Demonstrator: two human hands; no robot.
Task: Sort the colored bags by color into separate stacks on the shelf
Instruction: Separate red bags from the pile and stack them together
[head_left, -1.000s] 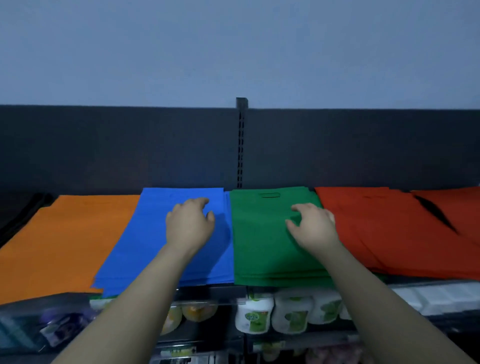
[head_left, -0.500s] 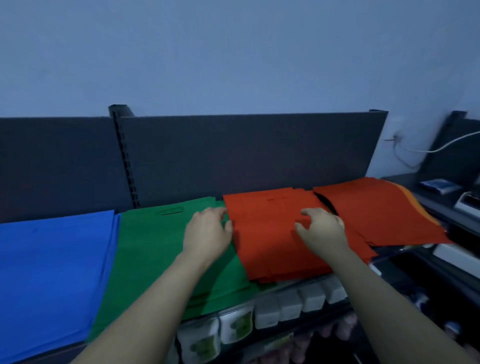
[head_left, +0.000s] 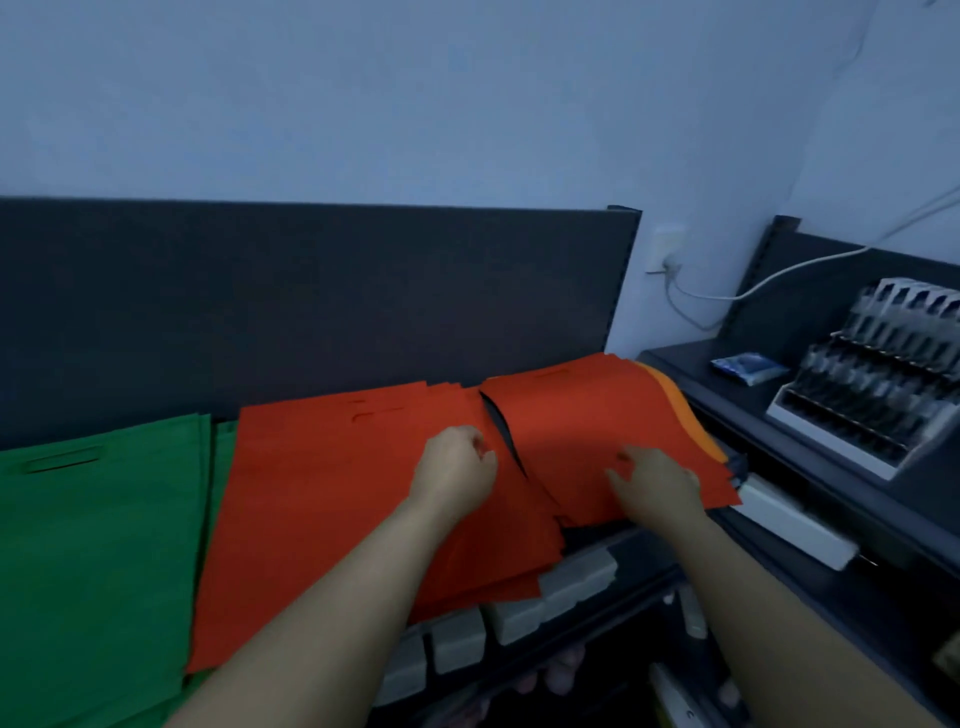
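Note:
A stack of red bags (head_left: 322, 493) lies flat on the shelf, with a green stack (head_left: 104, 545) to its left. To the right a second pile of red bags (head_left: 582, 410) overlaps it, and an orange bag (head_left: 680, 405) shows under that pile's right edge. My left hand (head_left: 454, 475) rests at the right edge of the left red stack beside the dark gap, fingers curled; a pinch cannot be made out. On the front of the right red pile my right hand (head_left: 652, 483) lies with its fingers spread.
A dark back panel (head_left: 311, 301) rises behind the bags. Pale boxes (head_left: 576, 577) line the shelf below. At the right a side counter holds a tiered display rack (head_left: 872, 384) and a blue packet (head_left: 748, 366). A white cable (head_left: 779, 275) runs from a wall socket.
The view and both hands have shifted right, from the blue and green stacks to the two red piles. The blue stack has left the view.

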